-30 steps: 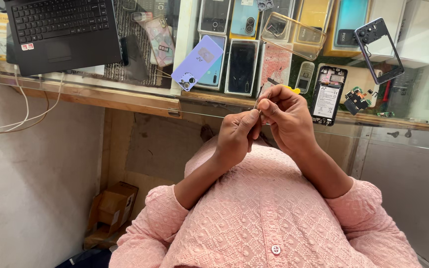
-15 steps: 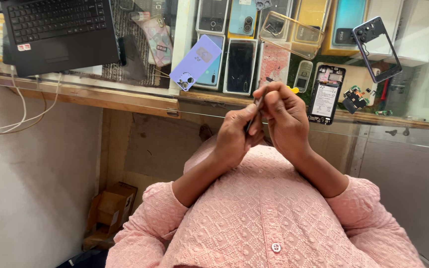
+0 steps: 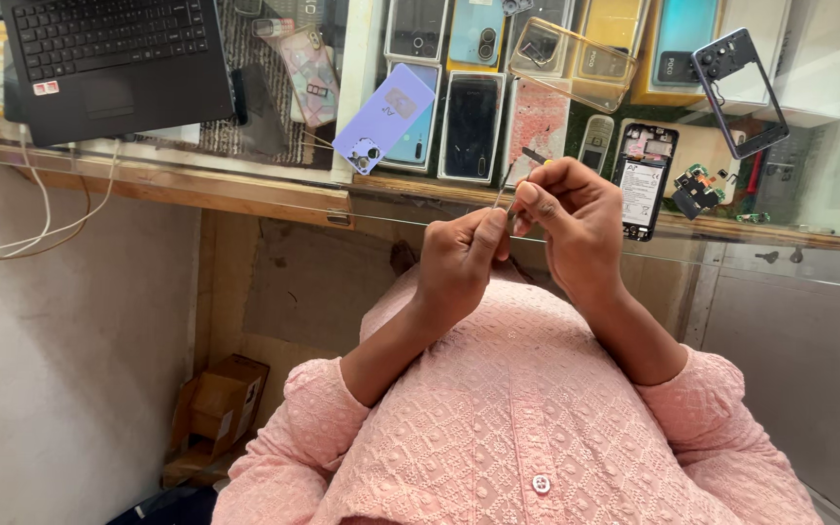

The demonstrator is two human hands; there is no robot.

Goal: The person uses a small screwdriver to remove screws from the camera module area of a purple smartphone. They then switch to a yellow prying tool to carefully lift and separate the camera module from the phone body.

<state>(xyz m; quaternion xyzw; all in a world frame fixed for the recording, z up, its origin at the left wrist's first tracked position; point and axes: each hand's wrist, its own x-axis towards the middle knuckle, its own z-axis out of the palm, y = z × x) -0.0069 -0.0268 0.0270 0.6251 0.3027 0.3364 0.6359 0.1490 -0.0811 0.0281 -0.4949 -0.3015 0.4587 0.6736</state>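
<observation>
A glass-topped counter point(image 3: 274, 209) with a wooden edge runs across the top of our view, over a display of phone cases and back covers, with a black laptop point(image 3: 109, 58) at the far left and white cables point(image 3: 41, 219) hanging off the edge. An opened phone point(image 3: 644, 180) with its battery showing lies just beyond our hands, with a small black part point(image 3: 697, 190) beside it, a dark phone frame point(image 3: 741, 92) further back and a lilac back cover point(image 3: 384, 117) to the left.

We hold both hands together in front of our chest, below the counter edge. Our left hand point(image 3: 459, 267) is curled shut, thumb and forefinger pinching a pair of thin metal tweezers point(image 3: 504, 190) whose tips point up and away. Our right hand point(image 3: 576, 219) is also closed, fingertips gathered on a tiny dark piece point(image 3: 535, 156) at the tweezer tips; what it is we cannot tell, it is too small.

We judge the tweezers light, stiff and springy, best held at mid-shank where the pinch controls the tips. The small piece looks featherweight, probably fragile and easy to flick away, so it wants a gentle grip by its edges, close over our lap or the counter
</observation>
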